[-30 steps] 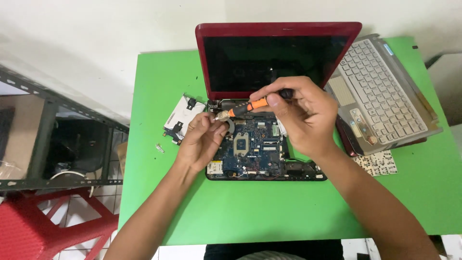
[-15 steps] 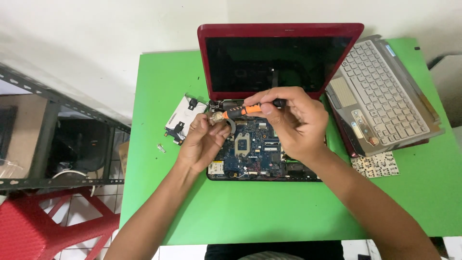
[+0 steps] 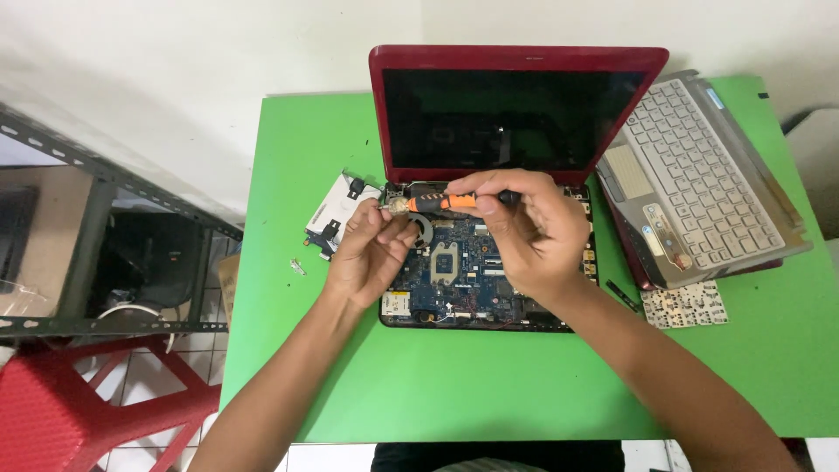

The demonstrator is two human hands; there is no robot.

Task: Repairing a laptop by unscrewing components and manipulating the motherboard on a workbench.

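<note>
A red laptop [image 3: 516, 61] stands open on the green table [image 3: 489, 393], its base stripped so the blue circuit board [image 3: 454, 271] shows. My right hand [image 3: 533, 232] grips an orange and black screwdriver [image 3: 446, 202], held level with its tip pointing left. My left hand [image 3: 371, 253] pinches a small metal piece [image 3: 398, 205] right at that tip, above the board's upper left corner. Both hands hover over the board and hide part of it.
A grey keyboard panel [image 3: 690, 188] lies on the right, tilted on another red casing. A small white key sheet [image 3: 686, 306] sits below it. A silver drive [image 3: 336, 210] lies left of the laptop, a tiny loose part [image 3: 297, 267] nearby. A red stool [image 3: 79, 411] and metal shelf [image 3: 114, 183] stand at left.
The screwdriver has swung from slanted to level and shifted left. My left hand has risen slightly and its fingers have closed on the piece at the tip.
</note>
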